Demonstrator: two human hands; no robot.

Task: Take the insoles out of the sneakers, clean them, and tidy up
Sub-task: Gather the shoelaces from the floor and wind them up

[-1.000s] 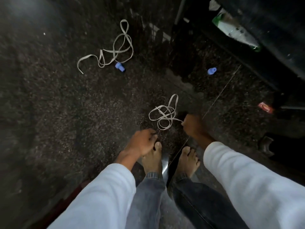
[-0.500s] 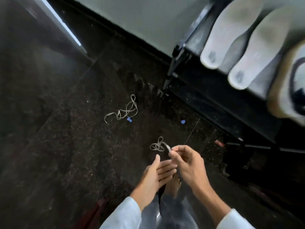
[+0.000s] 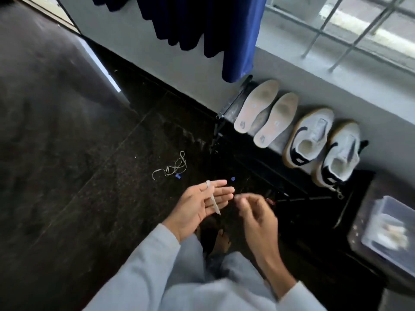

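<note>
We are looking down at the left hand (image 3: 199,205), which is lying open, palm up, with its fingers straight and pointing to two o'clock. A pale lace (image 3: 213,202) is hanging over its forefinger and running across the fingers toward five o'clock. The right hand (image 3: 253,214) is hovering just at three o'clock of the left hand, fingers curling inward. It is blurring, and we are unable to tell whether it is pinching anything.

At one o'clock of the hands the insoles (image 3: 256,106) are lying side by side on the rack (image 3: 225,110), heels toward us. The sneakers (image 3: 311,133) are standing on the same rack, just at four o'clock of the insoles.

A second lace (image 3: 174,169) is lying loose on the floor (image 3: 67,153) at eleven o'clock of the left hand. A blue cap (image 3: 178,176) is sitting just beside it, and a second cap (image 3: 232,178) is lying near the left fingertips. A curtain (image 3: 224,30) is hanging at twelve o'clock of the insoles, and a tub (image 3: 388,227) is sitting at three o'clock of the right hand.
</note>
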